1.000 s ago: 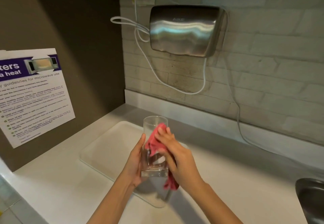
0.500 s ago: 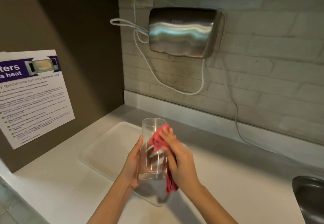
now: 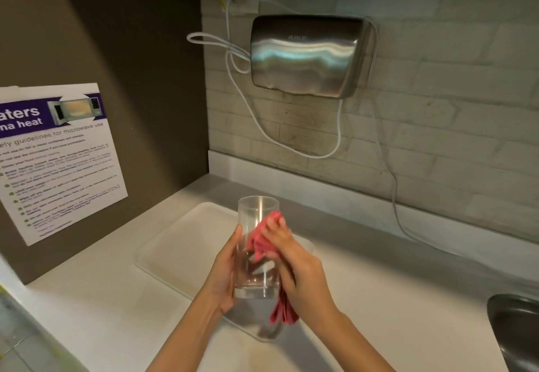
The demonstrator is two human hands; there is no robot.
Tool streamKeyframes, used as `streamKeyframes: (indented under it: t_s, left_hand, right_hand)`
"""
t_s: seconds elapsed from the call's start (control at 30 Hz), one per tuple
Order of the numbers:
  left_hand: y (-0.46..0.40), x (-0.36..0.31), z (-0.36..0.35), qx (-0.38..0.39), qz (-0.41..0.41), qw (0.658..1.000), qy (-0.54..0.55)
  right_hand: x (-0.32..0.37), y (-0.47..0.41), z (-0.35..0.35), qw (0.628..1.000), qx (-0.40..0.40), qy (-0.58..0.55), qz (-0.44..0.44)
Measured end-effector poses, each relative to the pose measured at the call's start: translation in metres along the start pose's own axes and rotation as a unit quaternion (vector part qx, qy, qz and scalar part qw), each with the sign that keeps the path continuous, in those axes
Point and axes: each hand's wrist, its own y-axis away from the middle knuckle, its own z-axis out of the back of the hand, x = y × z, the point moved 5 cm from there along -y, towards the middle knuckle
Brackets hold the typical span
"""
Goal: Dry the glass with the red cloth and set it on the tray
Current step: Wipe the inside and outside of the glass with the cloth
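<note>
A tall clear glass [image 3: 255,220] is held upright above the white tray [image 3: 180,243]. My left hand [image 3: 224,272] wraps its left side and base. My right hand [image 3: 297,266] presses the red cloth [image 3: 262,237] against the glass's right side, fingers spread over the cloth. The cloth's loose end [image 3: 284,312] hangs down under my right palm. The tray lies flat on the white counter below and behind the glass, and its near right part is hidden by my hands.
A steel hand dryer [image 3: 309,55] hangs on the tiled wall with white cables [image 3: 262,126] looping below it. A microwave-use poster [image 3: 55,156] is on the left wall. A steel sink's rim [image 3: 513,322] shows at the right edge.
My right hand and the cloth have slid a little down and around the glass's right side. The glass stays upright in my left hand at about the same place.
</note>
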Motion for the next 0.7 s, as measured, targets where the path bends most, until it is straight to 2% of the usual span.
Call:
streamKeyframes:
  t_s: [0.1,0.17,0.23,0.3,0.4,0.47,0.57,0.63,0.7]
  left_hand:
    - [0.001,0.006,-0.012,0.030,0.008,0.999,0.029]
    - [-0.001,0.006,-0.011,0.020,0.003,0.999,0.047]
    - [-0.003,0.005,0.000,-0.019,0.003,0.999,0.043]
    - [-0.004,0.003,0.008,-0.027,0.013,0.998,0.050]
    - [-0.003,0.000,0.009,-0.014,0.021,0.993,0.115]
    - [-0.003,0.003,0.009,-0.025,0.011,0.989,0.146]
    - [-0.003,0.006,0.007,-0.034,0.007,0.988,0.149]
    - [-0.003,0.004,0.004,-0.032,0.011,0.996,0.083]
    - [-0.002,-0.003,-0.002,-0.004,0.009,0.999,-0.035]
  right_hand:
    - [0.003,-0.030,0.004,0.998,-0.040,0.030,-0.027]
    - [0.009,-0.032,-0.008,0.997,0.003,0.072,-0.002]
    - [0.013,-0.015,-0.022,0.990,0.059,0.109,0.066]
    - [0.011,0.011,-0.031,0.979,0.100,0.125,0.127]
    - [0.007,0.034,-0.031,0.982,0.093,0.089,0.139]
    - [0.005,0.036,-0.027,0.990,0.058,0.056,0.112]
    - [-0.002,0.035,-0.023,1.000,0.005,-0.014,0.018]
    - [-0.010,0.037,-0.023,0.998,-0.018,-0.047,-0.040]
    - [-0.016,0.038,-0.023,0.997,-0.027,-0.044,-0.064]
